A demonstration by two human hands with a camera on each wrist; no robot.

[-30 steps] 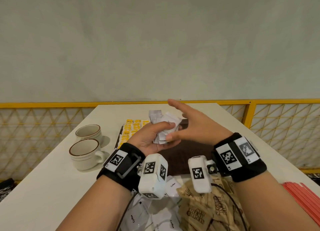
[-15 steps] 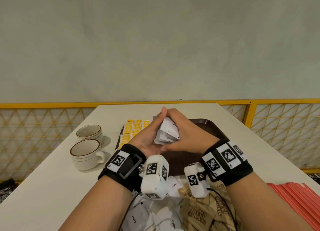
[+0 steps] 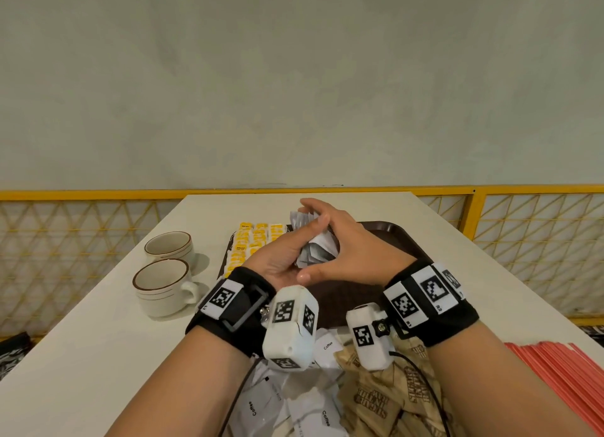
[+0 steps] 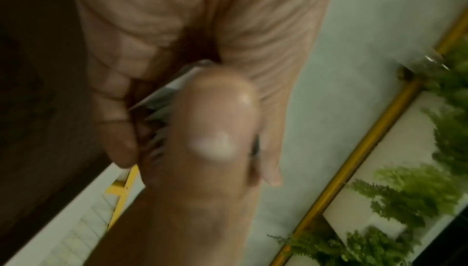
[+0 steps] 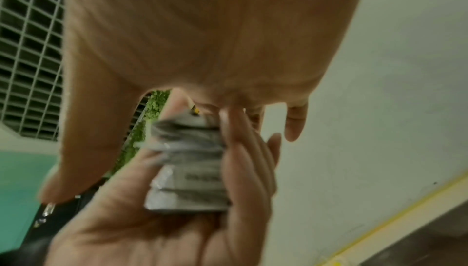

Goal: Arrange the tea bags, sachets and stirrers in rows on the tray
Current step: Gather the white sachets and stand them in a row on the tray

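Note:
A stack of white sachets is clasped between both my hands above the brown tray. My left hand cups the stack from the left with curled fingers. From the right, my right hand closes over it, index finger across the top and thumb underneath. In the right wrist view the sachets lie stacked edge-on against the left palm. Only their edges show in the left wrist view. Yellow tea bags lie in rows on the tray's left side.
Loose white coffee sachets and brown sugar sachets are heaped on the table below my wrists. Red stirrers lie at the lower right. Two cups stand left of the tray. A yellow railing borders the table.
My right hand, open and apart a second ago, has closed onto the stack held in my left hand. Both hands now press the sachets together.

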